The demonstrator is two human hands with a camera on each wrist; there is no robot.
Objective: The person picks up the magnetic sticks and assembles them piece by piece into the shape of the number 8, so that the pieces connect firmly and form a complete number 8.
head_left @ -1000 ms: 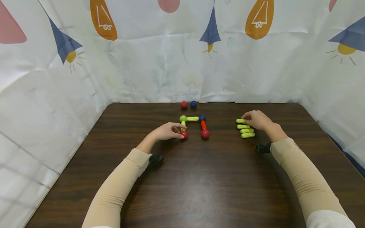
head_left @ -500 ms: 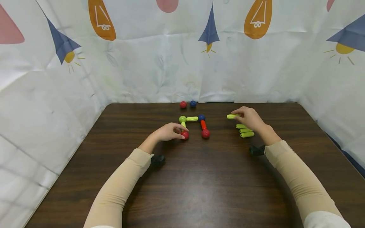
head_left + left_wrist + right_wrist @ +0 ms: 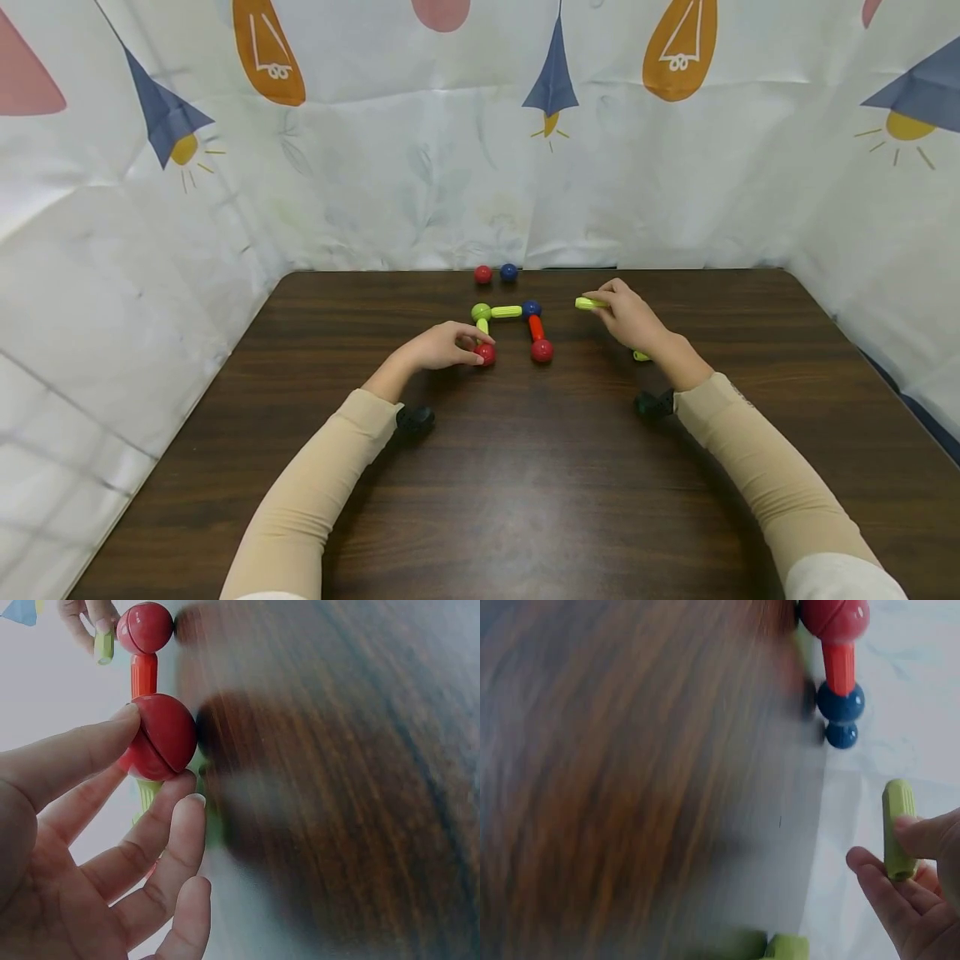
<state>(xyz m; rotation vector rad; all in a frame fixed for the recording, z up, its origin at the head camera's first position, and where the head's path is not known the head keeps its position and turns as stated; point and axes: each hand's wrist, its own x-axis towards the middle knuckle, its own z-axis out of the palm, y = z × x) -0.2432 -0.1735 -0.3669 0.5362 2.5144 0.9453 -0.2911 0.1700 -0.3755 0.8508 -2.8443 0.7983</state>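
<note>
My left hand [image 3: 444, 346] pinches a red ball [image 3: 166, 736] between thumb and fingers, at the near left end of a joined frame. That frame runs from this ball along a yellow-green rod [image 3: 482, 327] to a green ball [image 3: 481, 312], across another yellow-green rod [image 3: 506, 312] to a blue ball [image 3: 531, 309], then down a red rod [image 3: 536, 327] to a second red ball [image 3: 542, 351]. Right of the frame, my right hand [image 3: 632, 319] pinches a loose yellow-green rod [image 3: 898, 829] above the table, its free end pointing left.
Behind the frame a red ball [image 3: 483, 274] and a blue ball [image 3: 509, 272] lie by the far edge of the dark wooden table [image 3: 480, 492]. A yellow-green rod [image 3: 641, 356] shows under my right wrist; others there are hidden. A printed white curtain [image 3: 375, 192] stands behind.
My right hand has lifted the farthest yellow-green rod from the row and carried it left toward the frame. My left hand has stayed at the red ball with hardly any movement.
</note>
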